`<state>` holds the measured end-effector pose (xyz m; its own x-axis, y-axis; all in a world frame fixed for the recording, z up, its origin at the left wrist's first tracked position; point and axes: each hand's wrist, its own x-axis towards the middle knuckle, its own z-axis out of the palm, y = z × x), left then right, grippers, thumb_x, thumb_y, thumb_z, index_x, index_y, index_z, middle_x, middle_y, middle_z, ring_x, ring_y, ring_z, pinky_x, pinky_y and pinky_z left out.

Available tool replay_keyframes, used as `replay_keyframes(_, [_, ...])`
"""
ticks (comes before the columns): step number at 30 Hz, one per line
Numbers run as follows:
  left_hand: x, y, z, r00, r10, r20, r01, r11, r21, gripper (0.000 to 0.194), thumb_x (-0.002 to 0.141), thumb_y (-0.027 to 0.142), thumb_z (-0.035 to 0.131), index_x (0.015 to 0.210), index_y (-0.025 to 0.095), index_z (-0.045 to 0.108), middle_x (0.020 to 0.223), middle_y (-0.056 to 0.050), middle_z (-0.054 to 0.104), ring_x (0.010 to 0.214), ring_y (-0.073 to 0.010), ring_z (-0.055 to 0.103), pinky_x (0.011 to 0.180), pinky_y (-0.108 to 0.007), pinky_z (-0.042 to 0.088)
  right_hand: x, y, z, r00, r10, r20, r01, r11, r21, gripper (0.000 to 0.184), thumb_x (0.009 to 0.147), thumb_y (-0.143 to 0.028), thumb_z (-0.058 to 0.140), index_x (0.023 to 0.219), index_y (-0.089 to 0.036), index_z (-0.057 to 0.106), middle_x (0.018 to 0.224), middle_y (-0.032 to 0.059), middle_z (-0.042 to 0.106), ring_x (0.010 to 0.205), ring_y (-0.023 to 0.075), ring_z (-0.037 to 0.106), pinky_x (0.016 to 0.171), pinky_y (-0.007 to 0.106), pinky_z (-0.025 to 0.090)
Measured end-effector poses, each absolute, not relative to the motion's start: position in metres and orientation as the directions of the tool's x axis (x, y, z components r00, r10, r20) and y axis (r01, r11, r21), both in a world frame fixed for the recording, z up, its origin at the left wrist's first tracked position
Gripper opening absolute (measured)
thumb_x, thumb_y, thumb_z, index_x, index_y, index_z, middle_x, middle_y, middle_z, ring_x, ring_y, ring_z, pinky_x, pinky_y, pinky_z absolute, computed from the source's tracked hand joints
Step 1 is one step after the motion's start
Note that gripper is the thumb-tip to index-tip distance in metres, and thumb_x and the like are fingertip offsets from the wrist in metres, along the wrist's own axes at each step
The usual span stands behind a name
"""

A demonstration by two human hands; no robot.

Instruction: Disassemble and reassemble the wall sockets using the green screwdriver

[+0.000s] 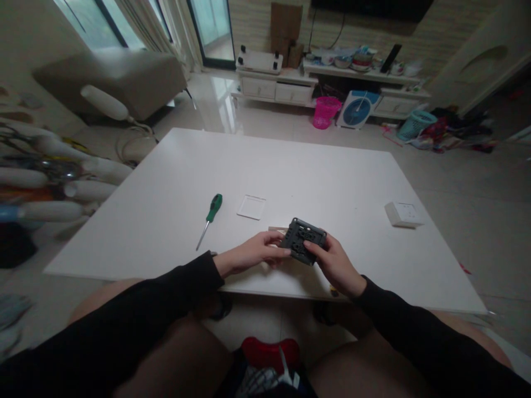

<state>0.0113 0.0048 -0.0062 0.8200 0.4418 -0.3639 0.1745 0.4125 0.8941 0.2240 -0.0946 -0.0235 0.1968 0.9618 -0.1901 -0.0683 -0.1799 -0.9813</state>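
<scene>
My right hand (338,266) grips a black wall socket module (309,235) by its right side, the thumb lying across its face of moulded slots and metal parts. My left hand (251,255) holds the module's left edge between thumb and fingers. The module is tilted just above the table's near edge. Behind the left fingers, a flat beige strip (276,228) is partly hidden. A thin white square cover frame (249,216) lies beyond my left hand. To its left rests a screwdriver (214,208) with a green handle, its tip pointing toward me.
The white table (332,182) spans the space before me. On its right stands a white boxy wall socket (404,214). A small yellow and dark item (334,290) sits at the near edge, beneath my right wrist. Beyond are a pink basket (326,112) and a blue fan (357,110).
</scene>
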Motion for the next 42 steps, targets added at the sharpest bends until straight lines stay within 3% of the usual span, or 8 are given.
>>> replay_keyframes(8, [0.014, 0.004, -0.01, 0.817, 0.465, -0.342, 0.17, 0.372, 0.912, 0.043, 0.085, 0.05, 0.079, 0.105, 0.013, 0.072, 0.087, -0.006, 0.07, 0.07, -0.0135, 0.061, 0.071, -0.03, 0.051, 0.218, -0.099, -0.019, 0.119, 0.935, -0.334, -0.231, -0.301, -0.925, 0.036, 0.078, -0.043, 0.085, 0.104, -0.022, 0.07, 0.094, 0.0016, 0.072, 0.082, 0.0189, 0.066, 0.065, 0.028, 0.056])
replay_keyframes(14, [0.014, 0.003, -0.012, 0.765, 0.526, -0.373, 0.121, 0.45, 0.885, 0.053, 0.087, 0.05, 0.075, 0.126, 0.016, 0.067, 0.105, -0.011, 0.074, 0.08, -0.0176, 0.068, 0.071, -0.03, 0.053, 0.217, -0.099, -0.017, 0.007, 0.924, -0.382, -0.222, -0.371, -0.902, 0.038, 0.082, -0.048, 0.08, 0.105, -0.018, 0.075, 0.092, 0.0068, 0.077, 0.075, 0.0182, 0.068, 0.058, 0.026, 0.054])
replay_keyframes(19, [0.014, 0.001, -0.011, 0.773, 0.522, -0.361, 0.1, 0.462, 0.881, 0.053, 0.089, 0.047, 0.074, 0.132, 0.018, 0.065, 0.126, -0.015, 0.072, 0.104, -0.0237, 0.07, 0.083, -0.033, 0.054, 0.213, -0.1, -0.017, -0.053, 0.905, -0.421, -0.177, -0.424, -0.888, 0.041, 0.081, -0.051, 0.08, 0.101, -0.016, 0.075, 0.085, 0.0073, 0.078, 0.066, 0.0168, 0.069, 0.054, 0.026, 0.051])
replay_keyframes(24, [0.014, 0.001, -0.01, 0.774, 0.516, -0.367, 0.12, 0.45, 0.885, 0.054, 0.092, 0.044, 0.072, 0.138, 0.018, 0.062, 0.134, -0.016, 0.069, 0.113, -0.0272, 0.068, 0.089, -0.038, 0.054, 0.213, -0.101, -0.018, -0.057, 0.903, -0.426, -0.163, -0.429, -0.888, 0.041, 0.082, -0.052, 0.078, 0.102, -0.016, 0.075, 0.084, 0.0068, 0.077, 0.065, 0.0161, 0.068, 0.054, 0.026, 0.052])
replay_keyframes(31, [0.013, 0.001, -0.015, 0.797, 0.508, -0.327, 0.088, 0.438, 0.895, 0.052, 0.093, 0.043, 0.071, 0.138, 0.018, 0.061, 0.129, -0.015, 0.069, 0.11, -0.0271, 0.067, 0.093, -0.043, 0.053, 0.211, -0.101, -0.018, -0.019, 0.901, -0.433, -0.167, -0.43, -0.887, 0.048, 0.085, -0.059, 0.072, 0.104, -0.016, 0.075, 0.083, 0.0061, 0.073, 0.068, 0.0175, 0.065, 0.054, 0.028, 0.051])
replay_keyframes(42, [0.014, 0.0, -0.02, 0.811, 0.535, -0.237, 0.083, 0.296, 0.952, 0.03, 0.094, 0.039, 0.069, 0.113, 0.016, 0.071, 0.114, -0.011, 0.068, 0.106, -0.0251, 0.061, 0.101, -0.045, 0.049, 0.212, -0.101, -0.02, -0.033, 0.914, -0.403, -0.08, -0.405, -0.911, 0.051, 0.085, -0.064, 0.073, 0.107, -0.018, 0.078, 0.096, 0.0075, 0.078, 0.081, 0.0207, 0.067, 0.071, 0.033, 0.053])
